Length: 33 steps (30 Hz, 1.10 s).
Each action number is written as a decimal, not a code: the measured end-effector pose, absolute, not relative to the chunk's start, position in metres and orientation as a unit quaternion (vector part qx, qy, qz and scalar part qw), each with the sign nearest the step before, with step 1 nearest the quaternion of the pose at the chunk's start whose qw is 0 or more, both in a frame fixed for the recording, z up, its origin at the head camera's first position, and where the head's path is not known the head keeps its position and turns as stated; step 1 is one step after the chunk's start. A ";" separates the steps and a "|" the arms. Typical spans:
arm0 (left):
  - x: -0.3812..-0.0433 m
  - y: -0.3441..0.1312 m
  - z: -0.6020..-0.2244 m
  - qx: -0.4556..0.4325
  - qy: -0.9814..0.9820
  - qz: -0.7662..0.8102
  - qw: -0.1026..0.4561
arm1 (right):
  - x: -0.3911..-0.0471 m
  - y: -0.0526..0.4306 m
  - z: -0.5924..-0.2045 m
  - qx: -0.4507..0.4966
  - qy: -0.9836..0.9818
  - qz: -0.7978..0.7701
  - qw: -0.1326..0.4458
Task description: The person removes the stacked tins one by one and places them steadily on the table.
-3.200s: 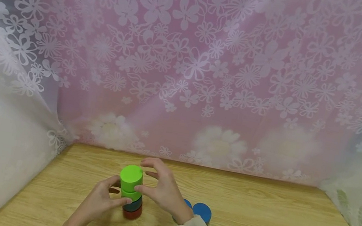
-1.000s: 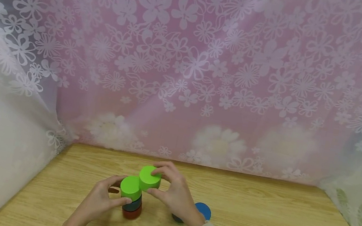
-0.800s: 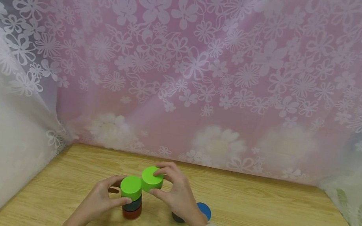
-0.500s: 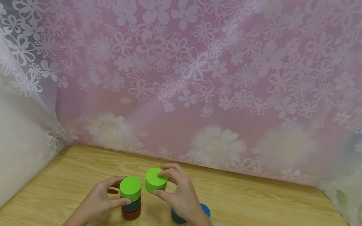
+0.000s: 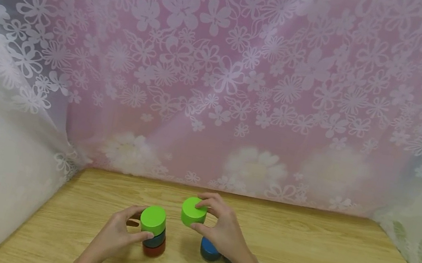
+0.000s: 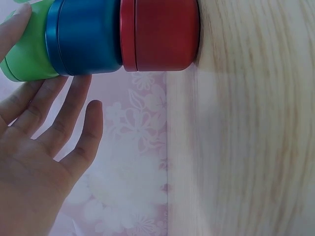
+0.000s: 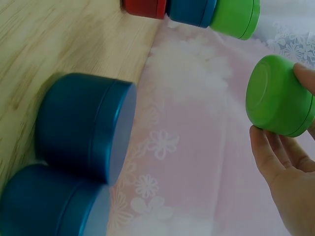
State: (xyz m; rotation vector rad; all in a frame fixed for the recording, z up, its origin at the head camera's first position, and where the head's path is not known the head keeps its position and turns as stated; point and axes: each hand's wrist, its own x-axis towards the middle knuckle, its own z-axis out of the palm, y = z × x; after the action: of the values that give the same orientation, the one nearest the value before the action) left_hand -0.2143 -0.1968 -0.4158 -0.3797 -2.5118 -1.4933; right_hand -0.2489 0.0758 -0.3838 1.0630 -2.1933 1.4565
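A stack of three round tins stands on the table at left: a red tin [image 5: 154, 250] at the bottom, a blue tin [image 6: 88, 37] in the middle, a green tin [image 5: 153, 221] on top. My left hand [image 5: 115, 229] holds the stack near its top, thumb in front on the green tin, fingers behind. My right hand [image 5: 225, 229] grips a second green tin [image 7: 278, 96] by its sides, up in the air just right of the stack. The right wrist view shows the underside of this lifted tin facing the camera.
Two blue tins stand side by side below my right forearm: one blue tin [image 5: 210, 249] shows well, the other blue tin [image 7: 42, 206] is mostly covered by the arm in the head view. A floral curtain [image 5: 219, 81] closes off the back of the wooden table [image 5: 319, 261].
My right hand has taken the upper green tin off the stack and carried it to the right. My left hand has stayed at the stack.
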 end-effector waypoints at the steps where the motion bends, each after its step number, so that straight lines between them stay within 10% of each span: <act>1: -0.214 -0.197 -0.416 -0.128 -0.848 -0.505 0.098 | -0.249 0.077 -0.384 0.371 -0.764 0.506 0.152; 33: -0.215 -0.198 -0.418 -0.134 -0.847 -0.506 0.097 | -0.250 0.116 -0.390 0.377 -0.770 0.479 0.188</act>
State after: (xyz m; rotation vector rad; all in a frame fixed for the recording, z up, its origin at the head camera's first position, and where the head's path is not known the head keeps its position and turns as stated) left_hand -0.2151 -0.1981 -0.4177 -0.3974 -2.5070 -1.4974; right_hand -0.2501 0.1164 -0.3904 1.0611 -2.1677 1.3473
